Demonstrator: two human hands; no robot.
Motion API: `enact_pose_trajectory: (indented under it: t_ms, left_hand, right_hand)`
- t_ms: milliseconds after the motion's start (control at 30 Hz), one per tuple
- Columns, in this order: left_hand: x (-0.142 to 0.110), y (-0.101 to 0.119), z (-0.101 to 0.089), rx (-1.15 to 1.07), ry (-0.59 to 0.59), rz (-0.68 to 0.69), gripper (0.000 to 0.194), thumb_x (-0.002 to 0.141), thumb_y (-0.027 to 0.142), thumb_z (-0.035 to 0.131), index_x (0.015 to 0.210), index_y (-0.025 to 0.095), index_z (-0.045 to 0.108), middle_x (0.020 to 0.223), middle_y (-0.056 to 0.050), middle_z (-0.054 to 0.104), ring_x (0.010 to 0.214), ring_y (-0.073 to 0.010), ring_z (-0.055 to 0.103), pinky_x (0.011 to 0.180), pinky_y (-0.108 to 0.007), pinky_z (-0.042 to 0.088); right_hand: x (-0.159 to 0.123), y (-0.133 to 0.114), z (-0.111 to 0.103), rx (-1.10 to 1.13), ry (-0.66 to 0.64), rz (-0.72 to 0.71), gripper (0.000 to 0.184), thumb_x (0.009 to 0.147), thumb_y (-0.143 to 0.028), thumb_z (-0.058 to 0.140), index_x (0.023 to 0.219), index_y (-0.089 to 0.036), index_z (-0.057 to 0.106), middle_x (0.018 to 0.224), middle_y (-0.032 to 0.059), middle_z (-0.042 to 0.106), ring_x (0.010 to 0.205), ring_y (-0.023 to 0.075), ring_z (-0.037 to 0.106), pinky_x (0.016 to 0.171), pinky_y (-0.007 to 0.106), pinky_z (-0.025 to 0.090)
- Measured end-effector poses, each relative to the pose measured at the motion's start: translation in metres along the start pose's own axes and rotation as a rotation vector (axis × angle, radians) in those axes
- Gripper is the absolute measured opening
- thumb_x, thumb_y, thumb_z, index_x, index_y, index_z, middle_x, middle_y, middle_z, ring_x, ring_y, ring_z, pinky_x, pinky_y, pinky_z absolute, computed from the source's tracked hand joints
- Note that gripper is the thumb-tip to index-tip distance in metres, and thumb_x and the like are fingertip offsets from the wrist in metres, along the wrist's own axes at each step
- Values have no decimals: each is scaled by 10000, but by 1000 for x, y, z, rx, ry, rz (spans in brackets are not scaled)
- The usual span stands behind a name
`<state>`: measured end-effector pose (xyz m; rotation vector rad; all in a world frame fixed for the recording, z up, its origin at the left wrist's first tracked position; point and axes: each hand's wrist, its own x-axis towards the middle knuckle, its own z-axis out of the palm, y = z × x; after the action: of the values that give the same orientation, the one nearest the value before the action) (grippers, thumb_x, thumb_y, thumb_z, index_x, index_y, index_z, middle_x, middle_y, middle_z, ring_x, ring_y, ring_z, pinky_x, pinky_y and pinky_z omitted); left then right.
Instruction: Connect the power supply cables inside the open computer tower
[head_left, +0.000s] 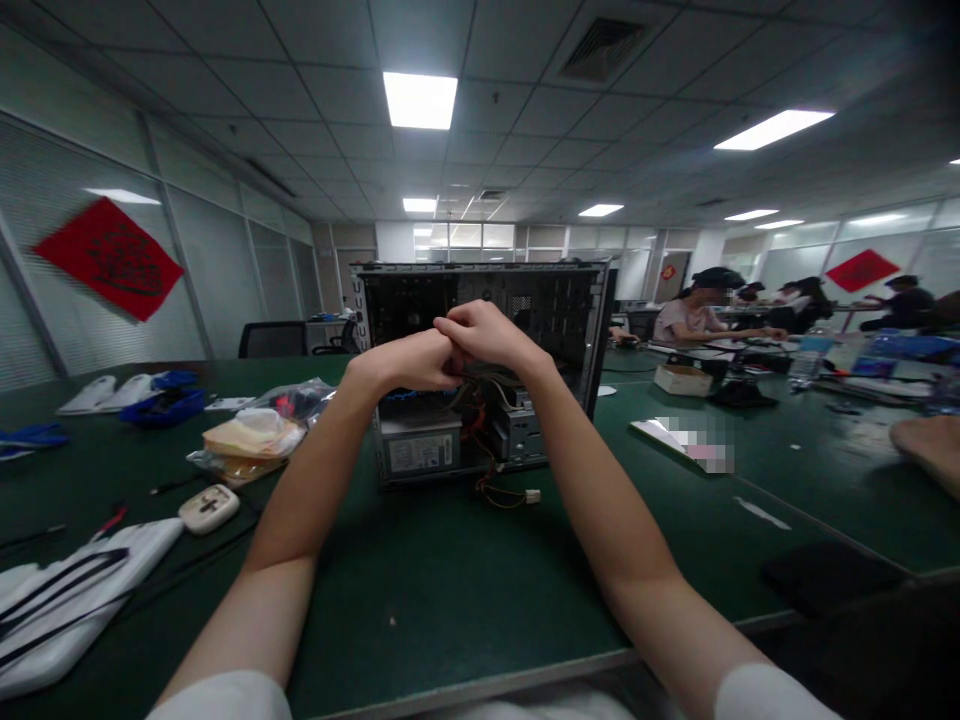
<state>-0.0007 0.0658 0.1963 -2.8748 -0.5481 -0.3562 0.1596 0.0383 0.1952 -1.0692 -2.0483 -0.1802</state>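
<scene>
An open computer case (pixel 602 340) stands on the green table in front of me, its inside facing me. My left hand (pixel 424 358) and my right hand (pixel 486 330) meet at the middle of the case opening, fingers curled and touching each other. Whatever they may hold is hidden behind the knuckles. Below my left hand sits a silver power supply (pixel 420 450) with a label. A metal drive cage (pixel 523 437) is at the lower right of the case. Loose coloured wires hang between them, ending in a white connector (pixel 532 496) on the table.
At left lie plastic bags (pixel 259 435), a small white case (pixel 210 508), a white flat object (pixel 97 610) with black cables, and blue items (pixel 163 402). To the right are a paper sheet (pixel 675 438), an open box (pixel 682 380) and a bottle (pixel 808 362). A person (pixel 694 315) sits beyond.
</scene>
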Motion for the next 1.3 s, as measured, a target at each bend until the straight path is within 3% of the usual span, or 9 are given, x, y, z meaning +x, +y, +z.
enact_pose_trajectory:
  t_ms: [133,300,533,733,933,1033,1100,1200,1300]
  left_hand:
    - [1,10,-4,138,98,8,150,851,294,722,805,152,734,733,-42,710,630,-170,596,570,-267,380]
    - [4,13,-5,434,246,25,292,859,418,742,743,150,757,732,-95,738,713,-236,679,621,-300,425]
    - [5,2,-3,638,448,92,356,921,393,628,729,132,778,684,-129,743,632,-253,694,591,-331,445]
    - [5,-1,-3,676,478,153,380,914,417,646,667,149,758,596,-95,710,547,-222,656,572,-325,427]
    - [1,0,-10,544,498,155,357,916,408,652,665,161,710,602,-62,689,610,-212,660,712,-357,481]
    - [-6,-1,-18,343,599,187,231,865,381,723,903,153,725,913,-98,743,909,-256,687,888,-399,496]
    - [-12,0,-24,122,636,222,420,810,394,788,1136,152,681,1156,-130,700,1079,-269,644,952,-396,497]
    - [-18,3,-28,-171,539,258,656,804,388,803,1363,155,552,1297,-144,641,1122,-251,633,928,-348,531]
    - [-18,9,-27,-284,464,283,614,854,324,747,1403,157,529,1342,-145,624,1160,-249,627,930,-320,537]
  right_hand:
    - [3,11,1,133,-9,9,435,1005,-369,501,641,-146,589,543,-13,536,562,115,477,555,246,297]
    - [7,20,6,341,2,71,410,1015,-412,509,705,-151,568,595,-15,541,566,108,495,512,219,332]
    - [5,23,4,634,-119,55,552,1002,-630,435,722,-163,528,611,-37,492,546,75,460,481,173,371]
    - [-3,21,0,703,-373,41,708,983,-734,265,819,-145,624,697,40,656,649,134,642,583,224,532]
    - [-7,32,6,895,-475,0,703,933,-789,329,867,-153,619,719,41,683,600,143,657,564,252,558]
    - [-10,42,0,926,-516,-38,592,897,-727,541,851,-141,614,660,23,674,552,130,641,522,227,531]
    - [-14,47,-9,916,-526,-50,499,854,-623,698,853,-127,643,677,28,701,570,133,662,541,222,538]
    - [-20,49,-22,926,-539,-74,438,833,-541,763,895,-110,716,796,73,762,684,155,717,654,250,582]
    - [-24,49,-31,901,-561,-85,447,836,-554,752,919,-114,762,885,101,782,777,179,739,733,278,598]
